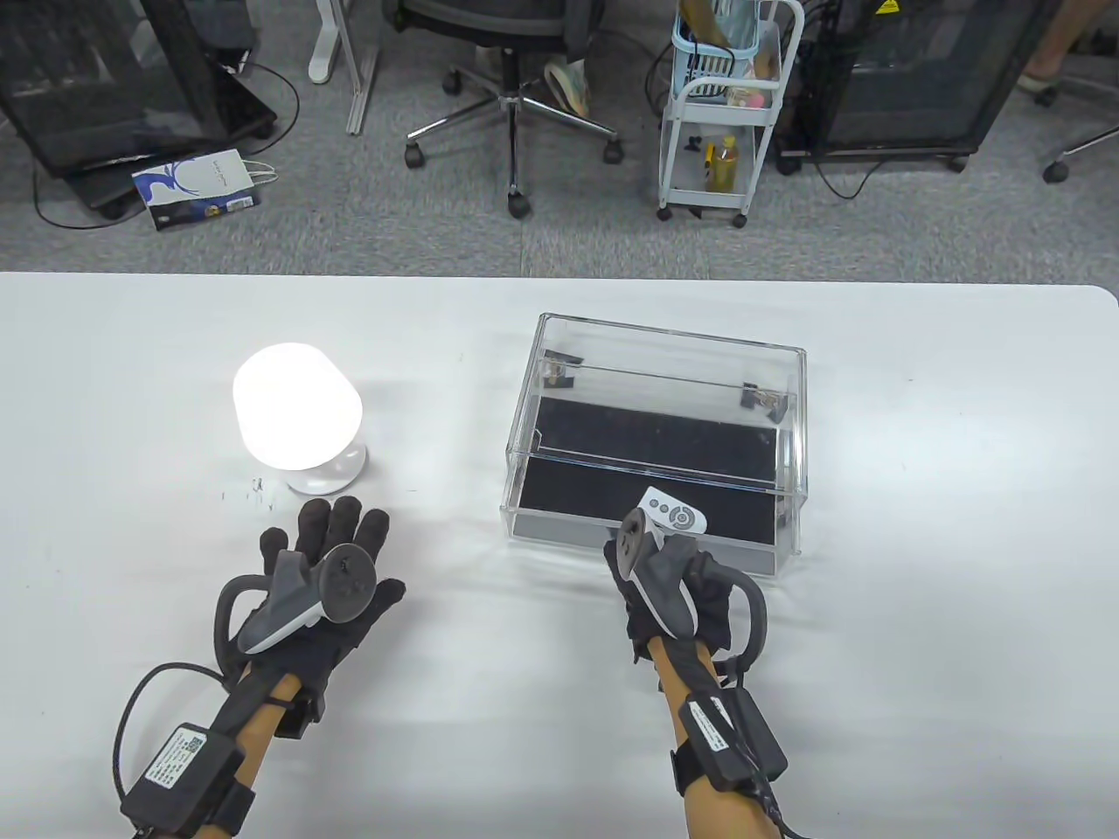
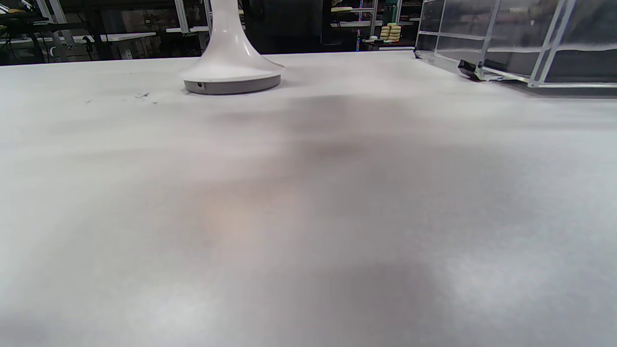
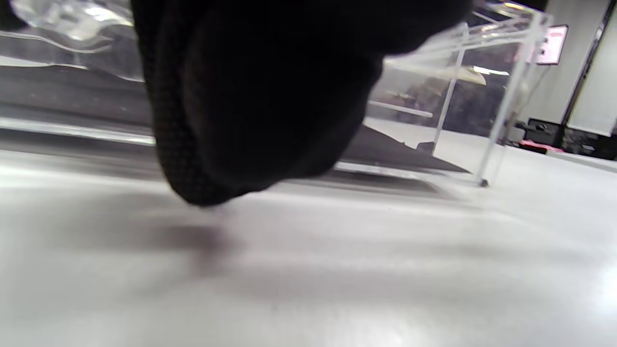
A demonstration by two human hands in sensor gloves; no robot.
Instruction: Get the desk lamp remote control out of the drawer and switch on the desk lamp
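The white desk lamp [image 1: 297,418] stands on the table's left half and glows brightly; its base shows in the left wrist view [image 2: 231,77]. The clear acrylic drawer box [image 1: 669,336] sits right of centre, with its black-lined drawer [image 1: 568,489] pulled out toward me. My right hand [image 1: 669,537] is at the drawer's front edge and holds the small white remote control [image 1: 673,514], which points away from me over the liner. My left hand [image 1: 337,533] rests flat on the table just in front of the lamp base, with its fingers spread and empty. The right wrist view shows only my dark glove [image 3: 260,96].
The white table [image 1: 918,568] reaches to the rounded far right corner. Beyond its far edge are an office chair [image 1: 516,96] and a white cart [image 1: 721,114] on the floor. The box's corner shows in the left wrist view [image 2: 511,43].
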